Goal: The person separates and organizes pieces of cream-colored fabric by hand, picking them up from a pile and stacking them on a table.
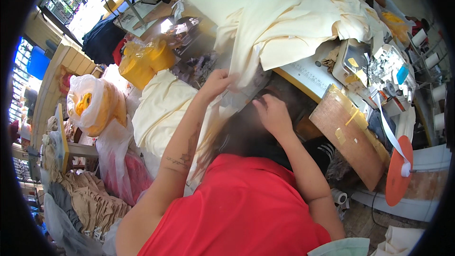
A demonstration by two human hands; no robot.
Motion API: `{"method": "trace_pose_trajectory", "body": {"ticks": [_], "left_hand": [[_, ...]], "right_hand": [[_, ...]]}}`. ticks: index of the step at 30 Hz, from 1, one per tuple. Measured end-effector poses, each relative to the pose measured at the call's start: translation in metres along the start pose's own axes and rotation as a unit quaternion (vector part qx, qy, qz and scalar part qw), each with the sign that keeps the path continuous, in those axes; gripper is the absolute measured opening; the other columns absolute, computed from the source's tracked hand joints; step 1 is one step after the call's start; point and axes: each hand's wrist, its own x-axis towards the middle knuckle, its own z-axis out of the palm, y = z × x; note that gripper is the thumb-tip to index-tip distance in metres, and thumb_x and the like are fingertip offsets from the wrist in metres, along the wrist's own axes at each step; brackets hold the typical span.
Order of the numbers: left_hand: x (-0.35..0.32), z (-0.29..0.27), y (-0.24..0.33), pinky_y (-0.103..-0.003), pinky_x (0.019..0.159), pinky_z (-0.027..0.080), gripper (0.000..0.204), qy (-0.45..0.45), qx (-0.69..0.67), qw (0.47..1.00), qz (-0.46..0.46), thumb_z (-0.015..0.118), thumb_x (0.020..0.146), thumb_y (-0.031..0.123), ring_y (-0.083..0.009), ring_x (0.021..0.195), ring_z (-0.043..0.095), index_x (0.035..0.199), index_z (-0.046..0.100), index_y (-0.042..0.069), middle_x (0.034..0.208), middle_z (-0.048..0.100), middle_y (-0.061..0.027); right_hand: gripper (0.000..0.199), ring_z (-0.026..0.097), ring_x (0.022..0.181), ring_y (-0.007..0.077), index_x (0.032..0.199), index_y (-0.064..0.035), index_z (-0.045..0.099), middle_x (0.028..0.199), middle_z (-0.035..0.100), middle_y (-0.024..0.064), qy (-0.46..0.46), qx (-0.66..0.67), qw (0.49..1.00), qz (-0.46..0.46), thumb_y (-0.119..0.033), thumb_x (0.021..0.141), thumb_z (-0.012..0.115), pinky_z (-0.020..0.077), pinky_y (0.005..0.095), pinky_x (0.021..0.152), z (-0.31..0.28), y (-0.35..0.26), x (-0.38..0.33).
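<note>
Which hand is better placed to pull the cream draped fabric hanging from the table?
Probably the left hand: it meets the hanging edge of the cream draped fabric, apparently pinching it. The right hand sits apart from that edge, with nothing clearly visible in it.

Counts, relative to brown board (348, 135) (1): wearer's hands (275, 114), 2, left; cream fabric heaps (289, 16), at least 2, upper left and far left; orange disc (397, 173), 1, lower right; white spools (432, 60), at least 4, upper right.
</note>
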Motion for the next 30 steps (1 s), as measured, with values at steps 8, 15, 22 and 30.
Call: {"method": "trace_pose_trajectory", "body": {"ticks": [8, 15, 22, 30], "left_hand": [[-0.003, -0.015, 0.047, -0.025, 0.053, 0.039, 0.038, -0.031, 0.272, 0.961, 0.041, 0.077, 0.088, 0.033, -0.0047, 0.058, 0.05, 0.078, 0.073, -0.004, 0.063, 0.061, 0.0025], [0.001, -0.002, 0.058, -0.026, 0.057, 0.044, 0.035, -0.036, 0.303, 0.952, 0.015, 0.071, 0.092, 0.03, -0.0054, 0.062, 0.052, 0.085, 0.073, -0.004, 0.064, 0.059, 0.0009], [-0.034, 0.001, 0.037, -0.027, 0.067, 0.047, 0.032, 0.202, 0.152, 0.965, 0.063, 0.061, 0.1, 0.028, -0.0061, 0.075, 0.052, 0.103, 0.07, -0.003, 0.082, 0.063, 0.0024], [-0.188, -0.065, 0.107, -0.027, 0.083, 0.051, 0.032, 0.377, -0.063, 0.913, 0.144, 0.064, 0.1, 0.025, -0.0136, 0.093, 0.064, 0.116, 0.067, -0.003, 0.104, 0.069, -0.0081]], "right_hand": [[0.033, 0.043, 0.044, 0.0094, 0.079, -0.0032, 0.06, 0.059, 0.049, -0.0005, -0.276, 0.407, 0.819, 0.297, -0.031, 0.096, 0.069, 0.0318, 0.0252, 0.041, 0.071, -0.004, 0.027], [0.035, 0.037, 0.04, 0.0081, 0.078, -0.0035, 0.06, 0.056, 0.044, -0.0021, -0.252, 0.477, 0.789, 0.295, -0.031, 0.099, 0.065, 0.0262, 0.0266, 0.037, 0.081, -0.018, 0.053], [0.028, 0.05, 0.046, 0.0142, 0.08, -0.0002, 0.066, 0.06, 0.057, 0.0061, -0.183, 0.186, 0.95, 0.17, -0.025, 0.09, 0.073, 0.039, 0.0323, 0.045, -0.012, -0.054, 0.023], [0.058, 0.063, 0.106, 0.0426, 0.137, -0.0173, 0.053, 0.139, 0.048, 0.0194, 0.189, -0.19, 0.961, -0.069, 0.004, 0.083, 0.06, 0.054, 0.0519, 0.086, -0.096, -0.051, 0.09]]}}
